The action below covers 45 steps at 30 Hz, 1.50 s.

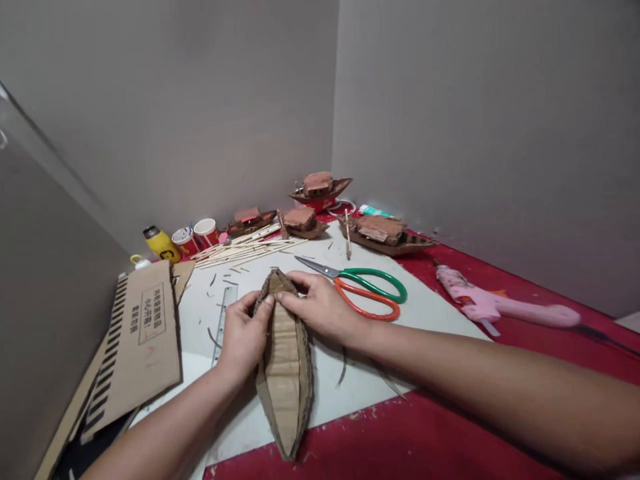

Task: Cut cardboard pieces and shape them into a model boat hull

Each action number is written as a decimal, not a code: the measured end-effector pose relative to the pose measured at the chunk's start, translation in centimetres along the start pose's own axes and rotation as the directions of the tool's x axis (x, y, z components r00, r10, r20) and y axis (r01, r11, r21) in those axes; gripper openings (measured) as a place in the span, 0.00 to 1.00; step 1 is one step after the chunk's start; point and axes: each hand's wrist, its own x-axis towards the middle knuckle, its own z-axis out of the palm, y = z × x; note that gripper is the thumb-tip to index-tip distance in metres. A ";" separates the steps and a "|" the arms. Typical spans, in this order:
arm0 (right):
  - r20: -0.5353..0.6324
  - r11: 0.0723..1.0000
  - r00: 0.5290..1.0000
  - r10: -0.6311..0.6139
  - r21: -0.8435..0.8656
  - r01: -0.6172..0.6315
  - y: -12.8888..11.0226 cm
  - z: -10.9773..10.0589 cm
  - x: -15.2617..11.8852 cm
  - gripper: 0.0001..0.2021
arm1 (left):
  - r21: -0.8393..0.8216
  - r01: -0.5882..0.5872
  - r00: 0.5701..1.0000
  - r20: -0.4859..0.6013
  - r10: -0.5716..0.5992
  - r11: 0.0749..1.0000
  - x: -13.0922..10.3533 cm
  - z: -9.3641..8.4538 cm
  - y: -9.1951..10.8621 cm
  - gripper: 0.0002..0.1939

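A cardboard boat hull (286,373) points away from me over the white sheet (235,440), its near tip reaching the red tabletop. My left hand (247,333) grips its left side close to the far end, thumb on the inside. From the right, my right hand (320,303) pinches the opposite wall near the same tip, with the thumb inside the hull and the fingers mostly behind it. Scissors (367,283) with green and orange handles lie just beyond my right hand. A clear ruler (227,303) lies partly behind my left hand.
A pink glue gun (500,300) rests at right, its cord trailing off. Several finished model boats (385,233) stand at the back beside thin wooden sticks (240,248). Paper cups (206,232) and a yellow bottle (163,244) are at back left, with printed cardboard (140,353) in front.
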 end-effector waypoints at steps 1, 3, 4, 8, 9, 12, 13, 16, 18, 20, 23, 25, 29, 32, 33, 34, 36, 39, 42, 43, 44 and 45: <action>-0.003 1.000 1.000 -0.004 -0.014 0.004 0.0 0.0 -0.1 0.08 | -0.015 -0.002 1.000 -0.019 0.002 1.000 0.0 -0.1 0.0 0.13; 0.018 0.999 1.000 0.013 -0.048 -0.012 0.0 -0.1 -0.2 0.07 | -0.029 -0.008 0.999 -0.042 0.007 1.000 0.0 -0.4 -0.1 0.14; 0.036 0.997 0.999 0.035 -0.065 -0.032 0.1 -0.2 -0.2 0.05 | -0.025 -0.013 0.999 -0.042 0.012 1.000 0.0 -0.5 0.0 0.13; 0.073 0.992 0.992 0.104 -0.074 -0.099 0.4 -0.3 -0.5 0.06 | 0.031 -0.039 0.999 -0.022 0.040 0.999 -0.4 -0.5 0.1 0.12; 0.077 0.992 0.990 0.115 -0.054 -0.111 0.5 -0.2 -0.6 0.06 | 0.041 -0.039 0.999 -0.021 0.040 0.998 -0.5 -0.5 0.2 0.12; 0.075 0.990 0.987 0.142 0.001 -0.143 0.8 -0.1 -0.8 0.04 | 0.066 -0.020 0.999 -0.025 0.022 0.998 -0.6 -0.3 0.3 0.11; 0.064 0.989 0.987 0.146 0.002 -0.147 0.9 0.0 -0.9 0.04 | 0.072 -0.010 1.000 -0.028 0.012 0.997 -0.6 -0.3 0.2 0.10; 0.028 0.988 0.988 0.151 -0.031 -0.151 1.3 0.2 -0.8 0.03 | 0.073 0.028 0.999 -0.035 -0.026 0.997 -0.5 -0.4 0.0 0.10; 0.025 0.986 0.987 0.157 -0.062 -0.155 1.5 0.2 -0.7 0.03 | 0.061 0.061 0.998 -0.029 -0.060 0.996 -0.3 -0.4 -0.2 0.10; 0.034 0.985 0.987 0.160 -0.077 -0.157 1.5 0.1 -0.6 0.03 | 0.041 0.080 0.997 -0.023 -0.079 0.996 -0.2 -0.5 -0.3 0.11; 0.039 0.986 0.988 0.148 -0.078 -0.145 1.1 -0.1 -0.5 0.07 | 0.000 0.081 0.997 -0.018 -0.081 0.997 -0.2 -0.5 -0.3 0.11; 0.037 0.989 0.992 0.122 -0.089 -0.118 0.8 -0.2 -0.5 0.09 | -0.011 0.075 0.997 -0.011 -0.075 0.997 -0.2 -0.4 -0.2 0.11; 0.080 0.997 0.997 0.020 -0.069 -0.014 0.5 -0.3 -0.3 0.08 | 0.026 0.045 0.999 0.014 -0.045 0.999 -0.5 -0.3 -0.2 0.10; 0.104 0.999 0.995 0.007 -0.046 -0.002 0.5 -0.2 -0.2 0.08 | 0.048 0.016 0.999 0.035 -0.017 0.999 -0.6 -0.2 -0.3 0.12; 0.100 0.999 0.995 0.012 -0.043 -0.007 0.5 -0.2 -0.2 0.09 | 0.055 0.008 0.999 0.036 -0.010 0.998 -0.6 -0.2 -0.3 0.12; 0.098 0.999 0.995 0.014 -0.041 -0.010 0.5 -0.2 -0.2 0.09 | 0.064 0.003 0.999 0.032 -0.005 0.998 -0.6 -0.3 -0.3 0.12; 0.095 0.999 0.995 0.011 -0.049 -0.007 0.4 -0.2 -0.3 0.08 | 0.087 -0.012 1.000 0.016 0.010 0.996 -0.6 -0.3 -0.3 0.12; 0.088 0.997 0.996 -0.005 -0.077 0.012 0.1 -0.3 -0.3 0.08 | 0.124 -0.064 0.998 0.005 0.064 0.990 -0.6 -0.4 -0.4 0.11; 0.053 0.998 0.998 -0.014 -0.068 0.018 -0.1 -0.4 -0.3 0.07 | 0.174 -0.113 0.993 0.000 0.115 0.978 -0.7 -0.5 -0.4 0.10; 0.047 0.998 0.999 -0.011 -0.064 0.014 -0.1 -0.4 -0.3 0.07 | 0.197 -0.120 0.992 -0.006 0.124 0.973 -0.8 -0.4 -0.4 0.09; 0.047 0.998 0.999 -0.008 -0.063 0.011 -0.2 -0.4 -0.4 0.06 | 0.222 -0.126 0.991 -0.011 0.132 0.967 -0.8 -0.4 -0.3 0.09; 0.052 0.998 0.999 -0.005 -0.066 0.009 -0.2 -0.4 -0.4 0.06 | 0.242 -0.131 0.990 -0.014 0.139 0.961 -0.9 -0.3 -0.2 0.08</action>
